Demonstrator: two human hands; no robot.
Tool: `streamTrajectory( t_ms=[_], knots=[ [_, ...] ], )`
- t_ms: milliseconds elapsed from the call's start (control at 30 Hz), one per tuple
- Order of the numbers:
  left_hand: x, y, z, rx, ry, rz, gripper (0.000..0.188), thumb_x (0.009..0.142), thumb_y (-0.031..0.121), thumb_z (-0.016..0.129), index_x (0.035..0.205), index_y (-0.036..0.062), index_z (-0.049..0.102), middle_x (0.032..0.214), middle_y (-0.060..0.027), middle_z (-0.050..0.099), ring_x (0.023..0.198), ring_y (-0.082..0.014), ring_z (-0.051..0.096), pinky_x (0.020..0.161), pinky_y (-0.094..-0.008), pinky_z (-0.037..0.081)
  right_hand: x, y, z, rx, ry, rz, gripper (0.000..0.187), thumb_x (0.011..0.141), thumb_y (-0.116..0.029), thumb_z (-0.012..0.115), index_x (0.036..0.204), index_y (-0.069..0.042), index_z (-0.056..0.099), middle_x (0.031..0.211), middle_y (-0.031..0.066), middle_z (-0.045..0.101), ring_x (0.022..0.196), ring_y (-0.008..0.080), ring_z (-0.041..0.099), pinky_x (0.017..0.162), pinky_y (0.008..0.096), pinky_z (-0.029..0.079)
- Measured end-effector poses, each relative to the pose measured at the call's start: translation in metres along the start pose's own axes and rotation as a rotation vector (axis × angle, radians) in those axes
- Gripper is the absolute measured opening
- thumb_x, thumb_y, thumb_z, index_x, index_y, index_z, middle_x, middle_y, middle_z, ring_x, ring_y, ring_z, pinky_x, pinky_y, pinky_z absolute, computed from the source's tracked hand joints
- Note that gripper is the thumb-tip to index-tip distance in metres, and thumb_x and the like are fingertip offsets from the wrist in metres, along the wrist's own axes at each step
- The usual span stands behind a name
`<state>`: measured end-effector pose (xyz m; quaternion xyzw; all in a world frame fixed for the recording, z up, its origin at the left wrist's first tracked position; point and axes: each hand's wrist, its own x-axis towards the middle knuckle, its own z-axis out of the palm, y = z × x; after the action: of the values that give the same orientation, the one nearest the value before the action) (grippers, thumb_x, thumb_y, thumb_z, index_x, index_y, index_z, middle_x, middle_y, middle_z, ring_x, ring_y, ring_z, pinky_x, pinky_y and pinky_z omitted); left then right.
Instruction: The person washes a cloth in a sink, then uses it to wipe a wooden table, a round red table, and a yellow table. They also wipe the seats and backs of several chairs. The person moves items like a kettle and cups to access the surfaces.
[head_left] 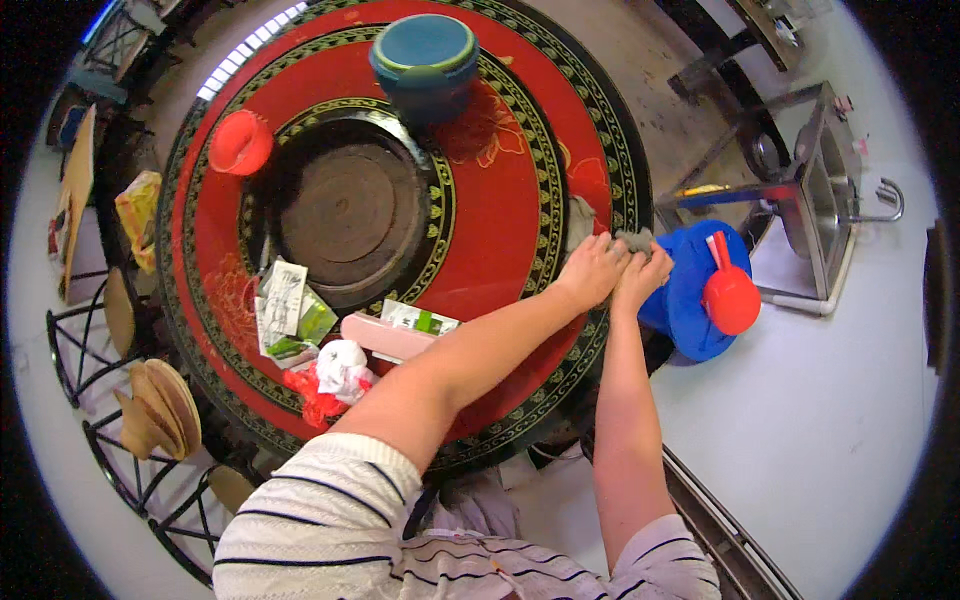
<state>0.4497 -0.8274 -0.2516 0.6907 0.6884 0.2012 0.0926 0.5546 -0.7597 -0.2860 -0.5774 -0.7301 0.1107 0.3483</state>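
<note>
Grey cloth (634, 240) stretched left-right, clamped between left hand (593, 268) and right hand (645, 277).

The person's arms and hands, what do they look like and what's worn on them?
Both forearms are bare from above the elbow down. The left hand and right hand are ungloved, with no visible watch or rings. Short white sleeves with thin dark stripes cover the upper arms.
</note>
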Motion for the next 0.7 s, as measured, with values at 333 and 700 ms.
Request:
streamTrajectory(
  t_ms=[333, 700],
  knots=[
    [-0.056, -0.133, -0.063, 0.198, 0.121, -0.49, 0.066, 0.093, 0.036, 0.053, 0.152, 0.0154, 0.033, 0.16, -0.0171, 0.02, 0.149, -0.0404, 0.008, 0.118, -0.0578, 0.011, 0.027, -0.156, 0.115, -0.013, -0.583, -0.581, 0.036, 0.097, -0.016, 0.049, 0.129, -0.024, 0.063, 0.156, 0.0082, 0.033, 0.144, 0.0353, 0.026, 0.12, 0.0496, 0.014],
    [-0.178, 0.015, -0.029, 0.209, -0.25, -0.448, 0.073, 0.094, 0.038, 0.048, 0.155, 0.0041, 0.024, 0.156, -0.0257, 0.024, 0.146, -0.05, 0.009, 0.116, -0.0636, 0.002, -0.124, -0.092, -0.021, 0.169, -0.675, -0.291, 0.036, 0.098, -0.017, 0.047, 0.132, -0.012, 0.058, 0.151, 0.0123, 0.036, 0.146, 0.0393, 0.019, 0.118, 0.0561, 0.013]
  ],
)
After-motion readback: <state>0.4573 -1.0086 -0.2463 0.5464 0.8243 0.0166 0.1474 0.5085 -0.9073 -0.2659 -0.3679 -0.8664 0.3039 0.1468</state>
